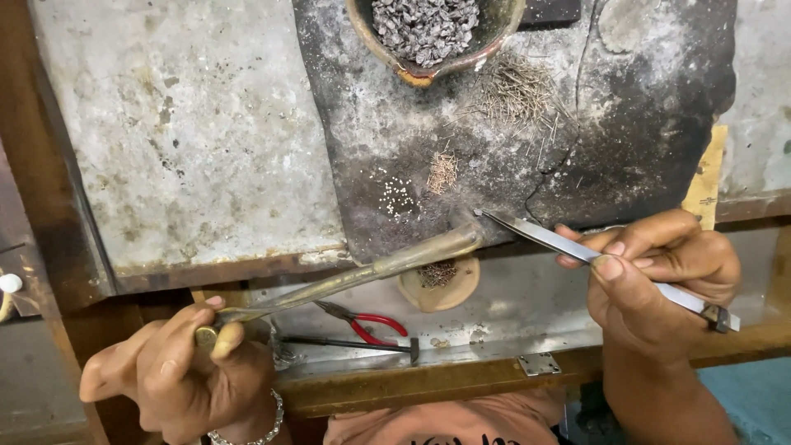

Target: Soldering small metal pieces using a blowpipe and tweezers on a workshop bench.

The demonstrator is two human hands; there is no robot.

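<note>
Head view: the right hand (659,272) pinches a pair of steel tweezers (560,241) between thumb and first fingers, tips pressed together at a spot on the dark scorched slab (643,124); whether anything sits between the tips is too small to tell. The left hand (177,371) grips the near end of a long brass blowpipe (362,276), thumb and forefinger closed round it, its bent far end just beside the tweezer tips. To do this well, I judge both tools should stay steady and meet at one point. Left of that point lie tiny white beads (398,196) and a tuft of fine wire bits (442,171); farther off, a clay bowl of grey pieces (424,29). Nearer, red-handled pliers (367,321) rest on the bench
</note>
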